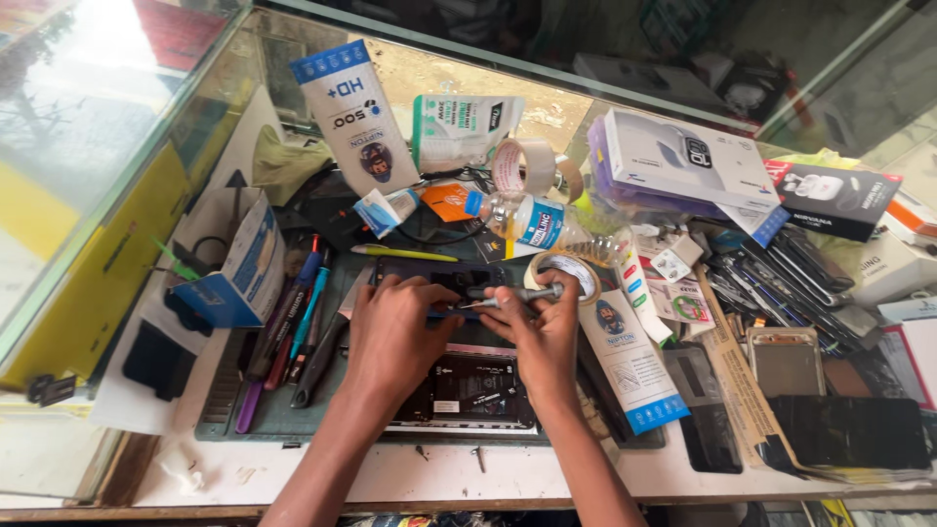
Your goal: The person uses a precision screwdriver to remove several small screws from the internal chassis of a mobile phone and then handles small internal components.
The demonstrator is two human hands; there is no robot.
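1. Head view: an opened phone lies on a dark green mat on the cluttered surface, its back off and its black inner parts showing.
2. The left hand rests on the upper part of the opened phone, fingers curled and pressing down on it; it grips nothing that can be seen.
3. The right hand is closed around a slim metal screwdriver, whose tip points left and meets the opened phone just beside the left hand's fingertips.
4. Left of the opened phone, pens and tools lie in a row on the mat, and a blue-and-white box stands beyond them.
5. Above the opened phone lie a yellow pen, a plastic bottle and a roll of tape.
6. Right of the opened phone lie a white-and-blue flat packet and dark phone screens.
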